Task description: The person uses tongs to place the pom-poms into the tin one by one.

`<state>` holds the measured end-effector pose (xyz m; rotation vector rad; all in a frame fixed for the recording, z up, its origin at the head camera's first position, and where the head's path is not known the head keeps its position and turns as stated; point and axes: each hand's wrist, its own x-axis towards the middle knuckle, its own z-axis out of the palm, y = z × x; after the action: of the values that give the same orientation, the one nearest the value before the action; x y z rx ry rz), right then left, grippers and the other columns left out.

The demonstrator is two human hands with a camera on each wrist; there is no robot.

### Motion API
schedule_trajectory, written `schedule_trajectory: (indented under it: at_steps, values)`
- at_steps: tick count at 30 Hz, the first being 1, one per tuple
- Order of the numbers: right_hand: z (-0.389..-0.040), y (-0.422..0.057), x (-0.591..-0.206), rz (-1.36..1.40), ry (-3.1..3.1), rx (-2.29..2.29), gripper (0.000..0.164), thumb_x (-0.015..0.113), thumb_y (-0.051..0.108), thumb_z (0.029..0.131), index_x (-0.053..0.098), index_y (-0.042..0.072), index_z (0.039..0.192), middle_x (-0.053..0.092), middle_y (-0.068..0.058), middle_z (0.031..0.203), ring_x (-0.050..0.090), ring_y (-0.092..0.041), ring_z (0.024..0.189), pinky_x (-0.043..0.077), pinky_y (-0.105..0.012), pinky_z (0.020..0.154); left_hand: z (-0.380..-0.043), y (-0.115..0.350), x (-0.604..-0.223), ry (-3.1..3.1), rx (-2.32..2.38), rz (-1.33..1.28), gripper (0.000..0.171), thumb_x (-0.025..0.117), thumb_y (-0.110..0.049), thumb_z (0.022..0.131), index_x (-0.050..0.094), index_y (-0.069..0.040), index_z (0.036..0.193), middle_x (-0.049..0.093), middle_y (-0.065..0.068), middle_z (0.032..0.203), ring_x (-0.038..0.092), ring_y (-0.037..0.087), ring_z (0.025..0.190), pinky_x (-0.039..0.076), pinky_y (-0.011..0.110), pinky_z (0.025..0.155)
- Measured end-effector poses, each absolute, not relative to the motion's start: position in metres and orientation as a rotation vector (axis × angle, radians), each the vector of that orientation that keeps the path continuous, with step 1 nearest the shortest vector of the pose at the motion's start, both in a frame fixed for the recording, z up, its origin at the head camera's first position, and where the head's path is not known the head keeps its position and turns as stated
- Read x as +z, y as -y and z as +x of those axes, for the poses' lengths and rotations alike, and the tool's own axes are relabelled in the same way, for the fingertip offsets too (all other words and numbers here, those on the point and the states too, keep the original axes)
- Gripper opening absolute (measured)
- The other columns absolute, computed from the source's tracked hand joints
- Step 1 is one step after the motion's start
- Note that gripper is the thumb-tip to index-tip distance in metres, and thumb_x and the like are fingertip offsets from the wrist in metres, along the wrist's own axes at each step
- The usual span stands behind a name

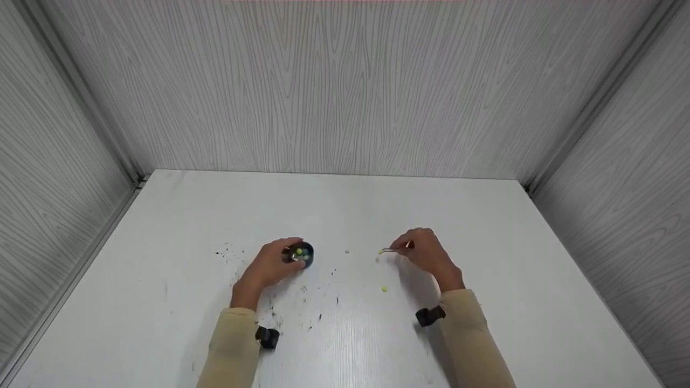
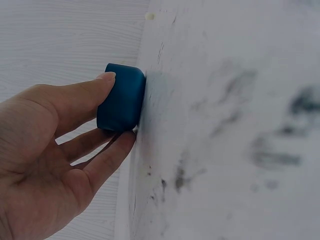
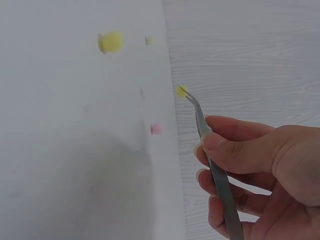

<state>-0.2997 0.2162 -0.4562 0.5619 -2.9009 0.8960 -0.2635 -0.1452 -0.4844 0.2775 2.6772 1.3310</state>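
My left hand (image 1: pixel 269 265) grips a small blue cup (image 2: pixel 122 97) between the thumb and fingers, low on the white table. From the head view, several green, blue and pale beads (image 1: pixel 299 251) show inside its dark mouth. To the right, my right hand (image 1: pixel 427 253) pinches metal tweezers (image 3: pixel 217 172) with a bent tip. A yellow bead (image 3: pixel 181 91) sits at the tweezer points, raised off the tabletop in the right wrist view. Below it on the table lies a pink bead (image 3: pixel 156 129). Another yellow bead (image 1: pixel 384 289) rests nearer the front, and a pale bead (image 1: pixel 347 251) lies between the hands.
Dark smudges and specks (image 1: pixel 226 252) mark the white table (image 1: pixel 345 210) around and left of the cup. Wood-grain panels (image 1: pixel 345 86) stand at the back and both sides. Black bands with small cameras (image 1: pixel 429 316) are worn at both wrists.
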Motion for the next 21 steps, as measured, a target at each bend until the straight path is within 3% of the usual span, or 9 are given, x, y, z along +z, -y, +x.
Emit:
schedule_trajectory:
  at_steps: [15, 21]
  values:
    - [-0.302, -0.177, -0.437, 0.688, 2.893, 0.959, 0.017, 0.074, -0.004, 0.090, 0.084, 0.008, 0.097, 0.079, -0.009, 0.095, 0.065, -0.017, 0.079, 0.053, -0.028, 0.068, -0.263, 0.145, -0.485, -2.677, 1.345, 0.273, 0.057, 0.072, -0.011, 0.097, 0.052, -0.004, 0.150, 0.053, 0.023, 0.151, 0.057, 0.043, 0.136, 0.046, 0.055, 0.115]
    - [-0.302, -0.153, -0.429, 0.769, 2.889, 0.960, 0.017, 0.074, -0.003, 0.090, 0.084, 0.007, 0.098, 0.081, -0.008, 0.100, 0.071, -0.022, 0.087, 0.058, -0.031, 0.072, -0.264, 0.144, -0.486, -2.678, 1.349, 0.279, 0.058, 0.073, -0.010, 0.096, 0.052, -0.004, 0.150, 0.054, 0.023, 0.150, 0.057, 0.043, 0.136, 0.046, 0.055, 0.115]
